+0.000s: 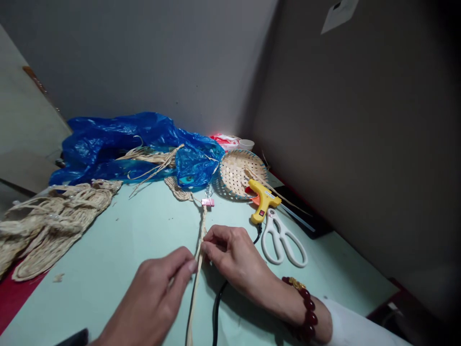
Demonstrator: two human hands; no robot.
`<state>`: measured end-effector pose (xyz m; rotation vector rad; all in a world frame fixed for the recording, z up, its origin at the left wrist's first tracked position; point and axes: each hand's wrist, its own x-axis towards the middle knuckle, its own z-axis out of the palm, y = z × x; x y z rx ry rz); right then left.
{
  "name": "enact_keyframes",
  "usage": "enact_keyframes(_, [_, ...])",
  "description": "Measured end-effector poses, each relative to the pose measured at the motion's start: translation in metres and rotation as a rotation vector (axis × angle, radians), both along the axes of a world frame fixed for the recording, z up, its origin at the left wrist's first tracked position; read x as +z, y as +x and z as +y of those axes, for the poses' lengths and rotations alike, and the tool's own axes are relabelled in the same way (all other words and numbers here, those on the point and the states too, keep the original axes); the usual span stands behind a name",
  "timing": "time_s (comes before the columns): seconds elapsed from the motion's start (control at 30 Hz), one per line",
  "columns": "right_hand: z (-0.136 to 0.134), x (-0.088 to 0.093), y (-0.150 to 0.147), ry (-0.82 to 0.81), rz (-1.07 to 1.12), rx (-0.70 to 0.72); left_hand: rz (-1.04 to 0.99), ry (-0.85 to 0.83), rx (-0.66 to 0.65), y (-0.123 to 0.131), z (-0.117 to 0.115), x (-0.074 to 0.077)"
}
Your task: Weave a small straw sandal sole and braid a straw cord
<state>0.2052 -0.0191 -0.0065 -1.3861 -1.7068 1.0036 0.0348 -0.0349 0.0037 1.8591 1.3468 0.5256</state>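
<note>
A pale straw braid (pixel 203 222) runs toward me from a pink binder clip (pixel 208 202) on the table. Below the braided part, loose straw strands (pixel 195 300) hang down to the bottom of the view. My right hand (pixel 234 259), with a dark red bead bracelet at the wrist, pinches the braid between thumb and forefinger. Just to its left, my left hand (pixel 158 288) is closed, thumb against forefinger, at a straw strand beside the braid. Beyond the clip lies a coiled woven straw piece (pixel 178 190).
A yellow glue gun (pixel 264 199) leans on a woven basket (pixel 236 173); white scissors (pixel 283 240) lie close by. A black cord (pixel 216 312) passes beneath my right hand. Blue plastic bag (pixel 151 127) with straw stands behind, woven straw slippers (pixel 65 216) at left.
</note>
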Motion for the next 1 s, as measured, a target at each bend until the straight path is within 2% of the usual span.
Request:
enact_keyframes(0.13, [0.002, -0.001, 0.001, -0.050, 0.073, 0.035, -0.021, 0.103, -0.038, 0.011, -0.014, -0.013])
enact_keyframes(0.27, [0.002, 0.002, 0.002, -0.143, 0.149, 0.088, 0.088, 0.195, -0.209, 0.011, -0.013, -0.029])
enact_keyframes(0.33, [0.002, 0.003, 0.002, -0.197, 0.227, 0.104, 0.187, 0.211, -0.285, 0.009, -0.011, -0.029])
enact_keyframes(0.43, [0.003, 0.003, 0.001, -0.231, 0.319, 0.103, 0.327, 0.193, -0.335, 0.005, -0.007, -0.016])
enact_keyframes(0.53, [0.002, 0.001, 0.001, -0.231, 0.357, 0.090, 0.286, 0.198, -0.245, 0.000, 0.003, 0.000])
enact_keyframes(0.63, [0.001, 0.000, 0.000, -0.219, 0.366, 0.079, 0.045, 0.030, -0.040, -0.003, 0.019, 0.006])
enact_keyframes(0.67, [0.000, 0.000, 0.000, -0.213, 0.367, 0.088, -0.061, -0.067, -0.002, -0.003, 0.024, 0.005])
enact_keyframes(0.73, [-0.001, 0.000, 0.000, -0.203, 0.355, 0.106, -0.311, -0.275, -0.031, -0.002, 0.031, 0.000])
enact_keyframes(0.8, [-0.002, 0.000, 0.001, -0.179, 0.317, 0.122, -0.474, -0.415, -0.045, 0.000, 0.033, -0.006])
enact_keyframes(0.9, [-0.005, 0.003, 0.003, -0.110, 0.163, 0.151, -0.534, -0.480, 0.033, 0.003, 0.031, -0.012])
enact_keyframes(1.0, [-0.008, 0.007, 0.006, -0.013, -0.050, 0.166, -0.478, -0.464, 0.100, 0.005, 0.027, -0.014])
